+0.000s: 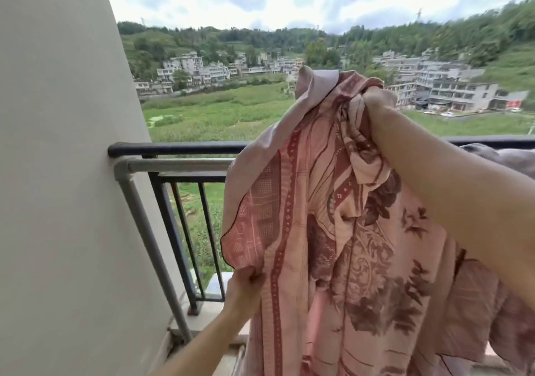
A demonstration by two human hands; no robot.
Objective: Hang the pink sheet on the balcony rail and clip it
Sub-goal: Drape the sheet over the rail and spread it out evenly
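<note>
Wall [58,173]: plain, smooth, off-white, bounds the balcony on the left.

Rail [179,147]: dark rounded top bar running out from the wall, with a grey metal pipe [173,164] just below it that elbows down along the wall. Thin black vertical bars beneath. This stretch of rail is bare, likely the intended hanging spot.

Left hand [244,281]: low, closed in a pinch on the sheet's lower left edge, next to its dark-trimmed corner. Judged purpose: to find and pull out an edge so the cloth spreads before it goes over the rail.

Sheet [333,231]: pink, thin woven cloth, limp and creased, printed with dark red-brown floral motifs and dotted stripe borders; paler plain reverse shows where the top folds over. It hangs in the air in front of the rail, not yet on it.

Right hand [379,100]: raised above rail height, fisted tight around a bunched top portion, carrying the weight.

Far right: a greyish cloth [503,155] seems draped over the rail; blurred, not certain. No clips visible.
</note>
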